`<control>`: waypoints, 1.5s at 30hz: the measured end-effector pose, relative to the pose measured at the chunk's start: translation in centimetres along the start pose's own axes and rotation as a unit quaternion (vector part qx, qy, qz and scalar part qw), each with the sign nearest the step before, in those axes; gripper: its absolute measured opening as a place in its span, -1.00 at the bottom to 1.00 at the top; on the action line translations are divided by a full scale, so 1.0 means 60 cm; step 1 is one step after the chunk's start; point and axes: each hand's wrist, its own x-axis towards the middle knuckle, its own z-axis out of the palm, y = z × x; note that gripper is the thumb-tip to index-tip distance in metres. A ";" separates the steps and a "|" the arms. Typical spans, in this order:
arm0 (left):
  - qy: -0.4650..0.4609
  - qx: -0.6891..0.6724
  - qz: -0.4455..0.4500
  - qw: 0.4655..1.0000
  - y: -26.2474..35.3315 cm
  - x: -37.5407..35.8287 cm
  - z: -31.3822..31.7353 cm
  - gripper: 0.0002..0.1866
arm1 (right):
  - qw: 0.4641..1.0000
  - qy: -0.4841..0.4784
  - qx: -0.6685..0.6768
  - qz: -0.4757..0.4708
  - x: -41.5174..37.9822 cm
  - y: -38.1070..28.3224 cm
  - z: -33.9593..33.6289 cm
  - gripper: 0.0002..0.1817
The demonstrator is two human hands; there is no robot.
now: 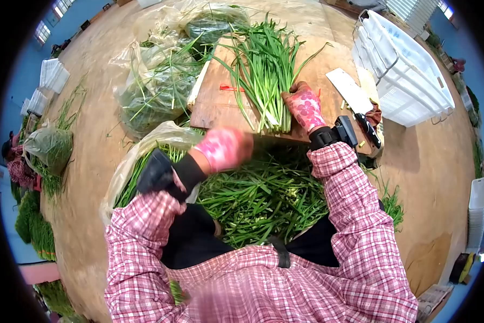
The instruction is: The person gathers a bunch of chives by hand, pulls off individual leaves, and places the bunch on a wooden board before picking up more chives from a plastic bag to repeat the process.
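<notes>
A loose bundle of garlic chives (266,70) lies on a wooden board (212,107), its pale stem ends toward me. My right hand (305,107), in a pink flowered glove with bare fingertips, is at the bundle's right edge. Its fingers are curled against the stems, partly hidden. My left hand (228,149), gloved alike, is smeared by motion in front of the board's near left edge, apart from the bundle; its fingers cannot be made out. A red tie (230,88) lies left of the stems. Right of my right hand rests a cleaver (352,91) with a black handle.
Loose green leaves (263,199) are heaped between my knees, below the board. Plastic bags of greens (158,89) stand at the left. A white crate (403,70) is at the right. Another person (18,161) sits at the far left beside a bag.
</notes>
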 end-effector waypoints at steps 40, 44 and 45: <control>0.202 -0.022 -0.077 0.976 -0.106 0.081 0.003 -0.66 | 0.904 -0.340 0.258 -0.039 -0.211 0.036 -0.102 -0.86; -0.126 -0.632 -0.137 0.753 0.036 0.048 0.044 -0.62 | 0.887 -0.295 0.352 -0.051 -0.213 0.007 -0.151 -0.88; -0.138 -0.685 -0.110 0.707 0.042 0.063 0.076 -0.64 | 0.892 -0.291 0.337 -0.077 -0.216 0.006 -0.154 -0.87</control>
